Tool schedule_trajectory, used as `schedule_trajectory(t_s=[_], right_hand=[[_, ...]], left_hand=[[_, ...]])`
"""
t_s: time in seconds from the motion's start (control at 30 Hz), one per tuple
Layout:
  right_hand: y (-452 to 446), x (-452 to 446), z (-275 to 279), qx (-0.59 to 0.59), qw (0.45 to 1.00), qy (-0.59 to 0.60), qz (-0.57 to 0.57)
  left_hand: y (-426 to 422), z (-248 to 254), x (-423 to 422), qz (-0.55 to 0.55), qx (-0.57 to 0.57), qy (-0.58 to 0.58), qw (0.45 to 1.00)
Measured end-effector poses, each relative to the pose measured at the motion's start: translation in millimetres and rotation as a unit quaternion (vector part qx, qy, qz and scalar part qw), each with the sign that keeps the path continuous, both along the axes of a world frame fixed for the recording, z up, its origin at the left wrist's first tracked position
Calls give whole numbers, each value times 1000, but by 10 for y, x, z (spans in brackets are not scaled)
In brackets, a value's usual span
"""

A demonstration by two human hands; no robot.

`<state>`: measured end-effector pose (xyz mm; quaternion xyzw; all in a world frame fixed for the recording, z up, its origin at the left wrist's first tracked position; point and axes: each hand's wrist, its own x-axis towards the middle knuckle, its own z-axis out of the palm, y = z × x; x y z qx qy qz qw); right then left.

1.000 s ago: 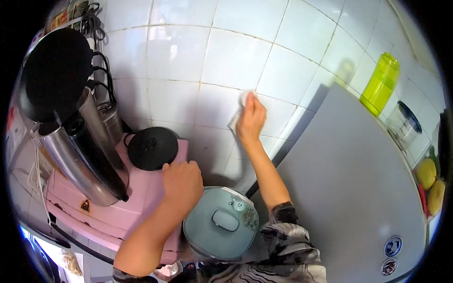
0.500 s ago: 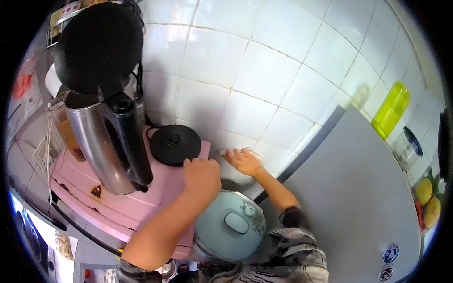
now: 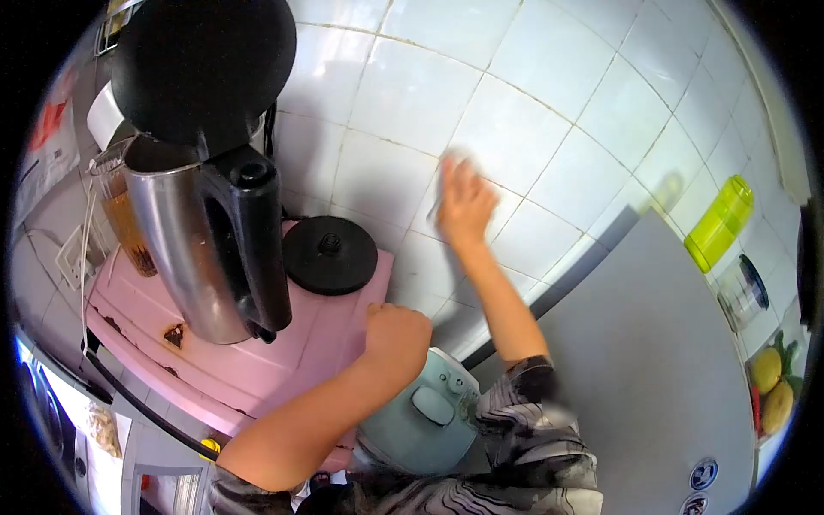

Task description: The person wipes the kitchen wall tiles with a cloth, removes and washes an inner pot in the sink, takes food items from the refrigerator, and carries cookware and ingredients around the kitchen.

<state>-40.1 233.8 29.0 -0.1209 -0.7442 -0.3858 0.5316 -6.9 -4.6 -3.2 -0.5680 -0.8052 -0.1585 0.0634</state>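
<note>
And it's the right hand (image 3: 468, 206) up on the tiled wall (image 3: 412, 94), open, fingers stretched upward, pressing a white cloth (image 3: 455, 154) to the tiles, most of it hidden behind the hand! Down to the left, the left hand (image 3: 397, 341) is closed, fingers curled in at the right edge of the pink top (image 3: 292, 369); whether it grips that edge, we cannot tell. Just beyond it sits the round black base (image 3: 330, 255), and farther left stands the steel kettle (image 3: 184, 249), black lid (image 3: 202, 69) raised, a glass (image 3: 124, 206) beside it. Below the hands, the pale green appliance (image 3: 421, 425); over on the right, the grey panel (image 3: 644, 360), with a yellow-green bottle (image 3: 719, 223) along its far edge!
</note>
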Motion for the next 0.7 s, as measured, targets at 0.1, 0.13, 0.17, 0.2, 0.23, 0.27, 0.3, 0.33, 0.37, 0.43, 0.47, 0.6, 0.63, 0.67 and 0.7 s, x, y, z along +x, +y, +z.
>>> schedule_trajectory(t_s=[0.1,0.13,0.17,0.2,0.23,0.27,0.3,0.33,0.37,0.43,0.47,0.6,0.63,0.67,0.7], right_hand=[[145,155,-1080,82,980,-180,1],[201,227,-1279,105,967,-228,29],[213,297,-1367,104,967,-231,31],[181,367,-1413,117,952,-278,46],[181,419,-1420,133,935,-323,59],[209,453,-1399,135,935,-324,57],[182,461,-1327,156,923,-349,35],[154,462,-1252,177,910,-374,14],[140,465,-1160,179,911,-370,15],[98,487,-903,138,946,-292,-28],[69,480,-843,139,945,-295,-26],[61,427,-1036,66,947,-313,16],[75,376,-1150,69,946,-315,23],[95,325,-1251,71,945,-317,29],[56,279,-1277,65,942,-329,27]], left_hand=[[-25,44,-10,-9,-6,-13,1000],[-21,42,-28,-23,-4,-20,1000],[-22,37,-20,-38,-2,-28,999],[-46,40,-13,-39,-6,-29,999],[-55,57,-4,-43,-29,-33,998],[-52,71,14,-47,-48,-37,997],[-55,62,38,-48,-48,-35,997],[-63,41,63,-54,-49,-33,997],[-72,37,61,-58,-50,-30,997],[-41,52,50,-63,-54,-29,996],[-31,48,55,-74,-66,-32,995],[-34,64,73,-75,-76,-39,993],[-16,45,81,-69,-64,-26,995],[-5,35,85,-64,-52,-13,997],[-2,36,85,-65,-52,-12,996]])
